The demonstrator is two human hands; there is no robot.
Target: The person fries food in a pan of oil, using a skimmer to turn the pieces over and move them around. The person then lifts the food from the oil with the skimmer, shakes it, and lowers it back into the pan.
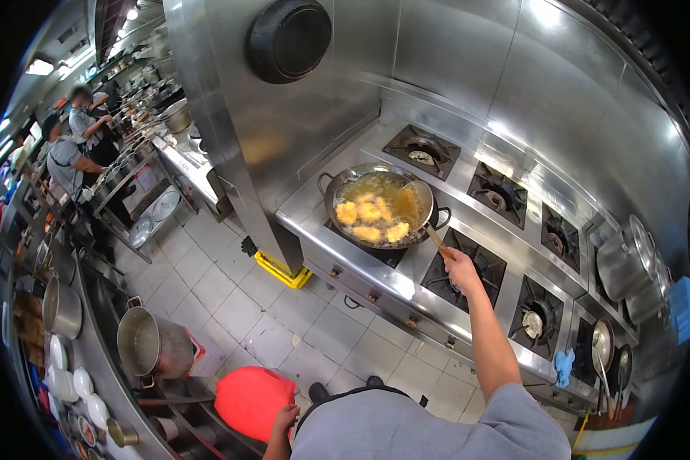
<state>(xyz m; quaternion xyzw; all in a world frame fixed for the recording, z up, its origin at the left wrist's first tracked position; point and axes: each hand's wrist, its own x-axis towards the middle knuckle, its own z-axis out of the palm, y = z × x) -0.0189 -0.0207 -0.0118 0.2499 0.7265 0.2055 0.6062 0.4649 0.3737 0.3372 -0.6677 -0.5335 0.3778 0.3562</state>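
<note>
My right hand [460,270] is closed round the wooden handle [439,242] of a strainer [417,201], whose round head dips into the oil. The wide two-handled wok [330,201] rests on a front burner of the stove. Several golden, battered pieces [368,212] float in its bubbling oil. Low beside my body, my left hand [287,418] hangs in front of a red rounded object [251,399]. Its fingers look curled, but whether they hold anything is hidden.
Burners [498,195] and a steel stove edge [391,290] lie ahead. Large pots [627,257] and a blue cloth [563,368] are at right. A pot [153,345] stands at left, near a yellow frame [284,272]. Co-workers [69,165] stand far left.
</note>
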